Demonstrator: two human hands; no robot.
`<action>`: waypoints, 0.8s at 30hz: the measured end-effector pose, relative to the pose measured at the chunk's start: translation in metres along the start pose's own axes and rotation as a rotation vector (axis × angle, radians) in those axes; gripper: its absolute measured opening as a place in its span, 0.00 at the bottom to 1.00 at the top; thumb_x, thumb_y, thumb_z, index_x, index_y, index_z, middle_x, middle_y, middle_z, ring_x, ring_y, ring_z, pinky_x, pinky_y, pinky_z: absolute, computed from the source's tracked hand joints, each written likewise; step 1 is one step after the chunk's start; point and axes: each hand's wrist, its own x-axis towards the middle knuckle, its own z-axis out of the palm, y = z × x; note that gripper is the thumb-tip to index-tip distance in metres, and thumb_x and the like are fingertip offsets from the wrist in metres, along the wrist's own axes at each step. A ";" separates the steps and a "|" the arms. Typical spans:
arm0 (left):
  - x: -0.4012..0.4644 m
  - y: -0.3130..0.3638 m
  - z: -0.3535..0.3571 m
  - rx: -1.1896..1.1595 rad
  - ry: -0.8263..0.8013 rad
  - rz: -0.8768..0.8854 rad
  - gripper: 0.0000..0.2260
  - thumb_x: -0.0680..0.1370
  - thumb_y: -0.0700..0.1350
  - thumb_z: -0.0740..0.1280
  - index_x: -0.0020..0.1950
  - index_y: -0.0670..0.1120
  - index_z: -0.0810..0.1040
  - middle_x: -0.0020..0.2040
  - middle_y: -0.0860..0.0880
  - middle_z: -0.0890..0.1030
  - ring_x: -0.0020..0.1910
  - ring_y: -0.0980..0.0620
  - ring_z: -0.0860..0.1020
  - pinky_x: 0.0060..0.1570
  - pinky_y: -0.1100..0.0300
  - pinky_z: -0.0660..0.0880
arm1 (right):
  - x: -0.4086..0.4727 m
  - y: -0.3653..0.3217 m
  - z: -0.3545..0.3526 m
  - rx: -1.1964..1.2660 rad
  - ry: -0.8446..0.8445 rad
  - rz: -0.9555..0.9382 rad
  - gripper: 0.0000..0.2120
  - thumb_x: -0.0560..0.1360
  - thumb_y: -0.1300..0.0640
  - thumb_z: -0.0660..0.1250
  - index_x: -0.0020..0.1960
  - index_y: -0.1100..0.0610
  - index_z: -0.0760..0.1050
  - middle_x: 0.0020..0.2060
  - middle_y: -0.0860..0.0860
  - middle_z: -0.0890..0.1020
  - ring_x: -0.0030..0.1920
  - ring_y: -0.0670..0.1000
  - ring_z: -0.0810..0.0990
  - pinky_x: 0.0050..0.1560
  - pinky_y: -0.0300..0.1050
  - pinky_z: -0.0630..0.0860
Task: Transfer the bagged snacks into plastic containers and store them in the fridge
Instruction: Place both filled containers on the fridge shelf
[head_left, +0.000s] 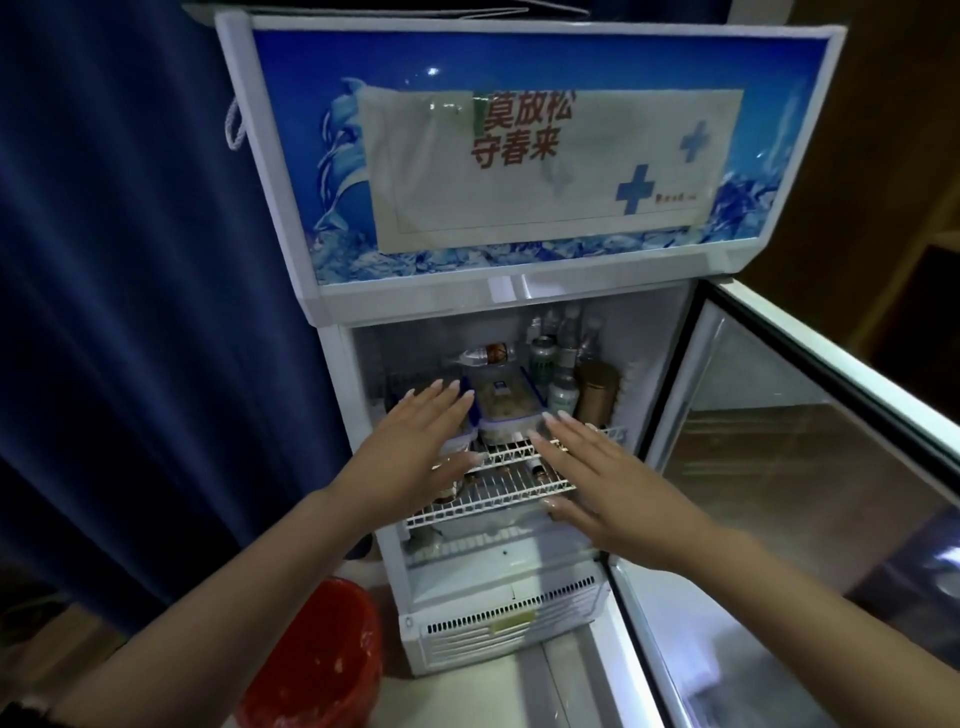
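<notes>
Both forearms reach up from the bottom of the view toward an open display fridge (519, 322). Nearest the lens, at the lower left, stands a red bin (317, 660) on the floor beside the fridge base.

The left hand (415, 447) is spread flat, fingers straight, lying over the left part of the upper wire shelf (514, 457) and covering part of a plastic container there. The right hand (597, 478) is also spread with straight fingers, hovering at the front edge of the shelves; neither hand grips anything.

A clear plastic container (506, 408) with a blue-edged lid sits on the upper wire shelf between the two hands. Its long axis runs front to back, one short end facing the person, and brownish snacks show through its wall. A small label on the lid is too blurred to read.

Behind it lies a bottle (485, 356) on its side, and upright bottles, a can and a gold canister (597, 392) stand to the right (their labels cannot be read).

The glass door (789, 467) hangs open on the right. Above, a paper sign (545, 161) on the blue header reads "莫放松" and "守春来" in red, with two blue crosses.
</notes>
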 end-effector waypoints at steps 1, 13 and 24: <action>-0.003 0.008 -0.003 0.014 0.001 0.006 0.34 0.78 0.66 0.46 0.80 0.51 0.47 0.80 0.52 0.48 0.79 0.55 0.44 0.75 0.60 0.38 | -0.008 0.002 -0.003 -0.007 0.009 0.003 0.37 0.74 0.28 0.32 0.78 0.43 0.36 0.78 0.43 0.38 0.76 0.42 0.33 0.77 0.43 0.39; -0.048 0.142 -0.003 0.053 0.028 0.040 0.43 0.71 0.74 0.33 0.79 0.51 0.48 0.80 0.52 0.48 0.78 0.55 0.45 0.75 0.59 0.38 | -0.156 0.030 -0.049 -0.089 0.048 0.035 0.36 0.74 0.29 0.34 0.79 0.44 0.39 0.77 0.43 0.38 0.76 0.42 0.33 0.74 0.40 0.32; -0.081 0.234 0.003 0.065 0.039 0.029 0.44 0.70 0.75 0.32 0.79 0.52 0.47 0.79 0.54 0.44 0.78 0.56 0.42 0.76 0.57 0.39 | -0.266 0.044 -0.075 -0.171 0.095 0.090 0.37 0.72 0.27 0.28 0.76 0.42 0.36 0.77 0.45 0.40 0.77 0.46 0.34 0.73 0.45 0.33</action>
